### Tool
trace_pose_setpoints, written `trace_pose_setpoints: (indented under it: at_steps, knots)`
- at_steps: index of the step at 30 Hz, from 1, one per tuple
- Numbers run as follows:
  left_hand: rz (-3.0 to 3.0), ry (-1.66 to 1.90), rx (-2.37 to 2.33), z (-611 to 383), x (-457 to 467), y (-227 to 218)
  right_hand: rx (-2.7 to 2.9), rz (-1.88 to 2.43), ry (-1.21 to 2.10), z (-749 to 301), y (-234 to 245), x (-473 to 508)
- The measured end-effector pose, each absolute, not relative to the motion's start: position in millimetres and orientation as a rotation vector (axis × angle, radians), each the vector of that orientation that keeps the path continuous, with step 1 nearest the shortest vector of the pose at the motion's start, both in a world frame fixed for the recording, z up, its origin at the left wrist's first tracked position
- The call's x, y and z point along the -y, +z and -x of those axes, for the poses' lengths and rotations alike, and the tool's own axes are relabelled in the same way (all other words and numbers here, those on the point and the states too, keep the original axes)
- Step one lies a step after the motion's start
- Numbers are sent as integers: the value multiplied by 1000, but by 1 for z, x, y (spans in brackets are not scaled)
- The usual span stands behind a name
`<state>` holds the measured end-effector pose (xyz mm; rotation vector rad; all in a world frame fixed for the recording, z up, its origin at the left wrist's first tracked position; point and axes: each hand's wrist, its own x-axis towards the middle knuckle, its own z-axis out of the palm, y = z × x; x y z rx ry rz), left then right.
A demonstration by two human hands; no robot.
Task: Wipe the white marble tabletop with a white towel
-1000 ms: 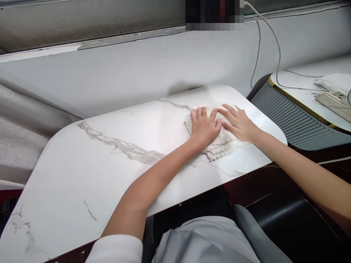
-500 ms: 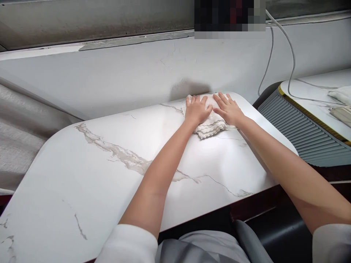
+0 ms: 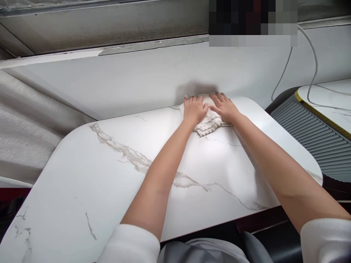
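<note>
Pressing the off-white cloth (image 3: 210,122) onto the bench (image 3: 109,190) at its far edge, just short of the wall (image 3: 137,82); reads as the far end of a wiping stroke. Left hand (image 3: 195,109) and right hand (image 3: 225,109) both palm-down on it, fingers spread, not clenched. Next move likely calls for flat palms and even load so the layers don't bunch. Cloth: soft, stacked layers, wavy edges at the near corner. Bench: glossy white, grey-brown marble veining, rounded corners. Wall pale, scuffed. Right: ribbed grey panel (image 3: 320,135), gold trim. Left: coarse, pleated curtain (image 3: 24,120).
</note>
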<state>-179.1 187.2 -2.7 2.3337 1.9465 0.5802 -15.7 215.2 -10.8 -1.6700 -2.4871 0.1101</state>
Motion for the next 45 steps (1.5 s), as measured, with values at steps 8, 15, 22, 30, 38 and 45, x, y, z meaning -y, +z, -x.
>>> trace_pose_setpoints:
  at_steps: [8,15,22,30,38,45]
  knots:
    - [-2316,544,-1983,196,-187,-3,2467,1590,149,32,-11,-220]
    - [-2300,549,-1992,197,-182,-3,2474,1569,134,33,-12,-220]
    - [-2314,518,-1979,201,-165,-1,2477,1546,141,31,-20,-202]
    - [-2394,383,-1933,195,-109,-4,2420,1544,16,20,-34,-141]
    - [-2469,363,-1889,180,-19,-4,2485,1383,-95,-2,-36,-45]
    - [-2584,373,-1779,174,53,-3,2402,1438,-45,-7,-27,41]
